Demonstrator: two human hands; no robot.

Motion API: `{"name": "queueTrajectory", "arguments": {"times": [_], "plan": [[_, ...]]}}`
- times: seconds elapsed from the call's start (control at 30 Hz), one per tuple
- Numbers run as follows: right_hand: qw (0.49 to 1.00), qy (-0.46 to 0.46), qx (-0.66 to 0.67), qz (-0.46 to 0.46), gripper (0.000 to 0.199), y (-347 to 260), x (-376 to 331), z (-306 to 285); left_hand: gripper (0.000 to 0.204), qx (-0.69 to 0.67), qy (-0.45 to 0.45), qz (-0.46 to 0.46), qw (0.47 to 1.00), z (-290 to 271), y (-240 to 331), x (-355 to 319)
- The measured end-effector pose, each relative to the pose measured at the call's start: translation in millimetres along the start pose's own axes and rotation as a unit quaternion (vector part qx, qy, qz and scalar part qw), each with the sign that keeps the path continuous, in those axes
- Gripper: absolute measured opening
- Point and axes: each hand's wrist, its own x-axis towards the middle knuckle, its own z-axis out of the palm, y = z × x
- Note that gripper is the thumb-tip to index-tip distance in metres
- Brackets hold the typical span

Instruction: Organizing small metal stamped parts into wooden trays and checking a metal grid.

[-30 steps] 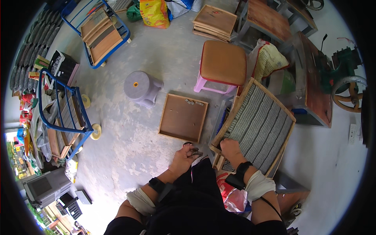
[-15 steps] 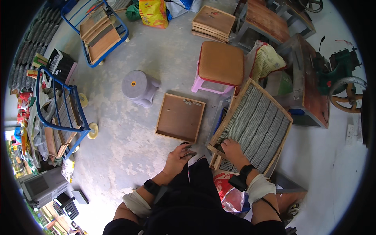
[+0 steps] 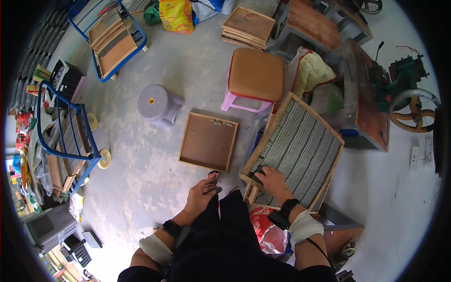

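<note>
My left hand (image 3: 199, 197) is closed in front of my legs, with a small flat dark piece (image 3: 215, 190) between the fingers. My right hand (image 3: 271, 181) reaches over the near left corner of a wood-framed tray (image 3: 317, 119) filled with long rows of small grey pieces (image 3: 300, 145). Its fingers are bent together at the corner, and a dark patch shows under the fingertips; what they grip is hidden. On the floor ahead lies a shallow wooden tray (image 3: 202, 145) with several small grey pieces (image 3: 221, 123) near its far right corner.
A grey round stool (image 3: 154, 102) and a brown-topped pink stool (image 3: 257, 75) stand ahead. Blue-framed trolleys (image 3: 69, 153) are at left. Stacked trays (image 3: 248, 26) lie at the back. At right are a metal cabinet (image 3: 371, 115) and a green machine with a handwheel (image 3: 413, 110).
The view has shifted slightly, moving the scene left in the picture. My right hand has moved a little toward the tray's near left corner. My left hand keeps its dark piece.
</note>
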Motion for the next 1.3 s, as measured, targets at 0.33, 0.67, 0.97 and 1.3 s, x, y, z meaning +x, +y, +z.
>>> {"name": "queueTrajectory", "arguments": {"times": [0.33,0.67,0.97,1.3], "plan": [[0.996,-0.023,-0.060,-0.068,0.007,-1.1,8.9,0.7,0.032,0.063,0.012,0.011,0.998,-6.1,-8.9,-4.2],[0.984,-0.162,-0.062,-0.041,0.016,-10.3,31.1,-25.5,0.032,0.017,0.016,0.001,1.000,-10.5,-18.9,-3.4],[0.997,-0.066,0.038,-0.013,0.021,9.8,10.0,-5.5,0.029,-0.007,0.041,-0.008,0.999,-8.0,-17.1,-0.5],[0.996,-0.081,-0.022,-0.038,0.024,-8.4,6.4,-1.5,0.029,0.015,0.041,-0.030,0.999,1.6,-9.0,4.3]]}}
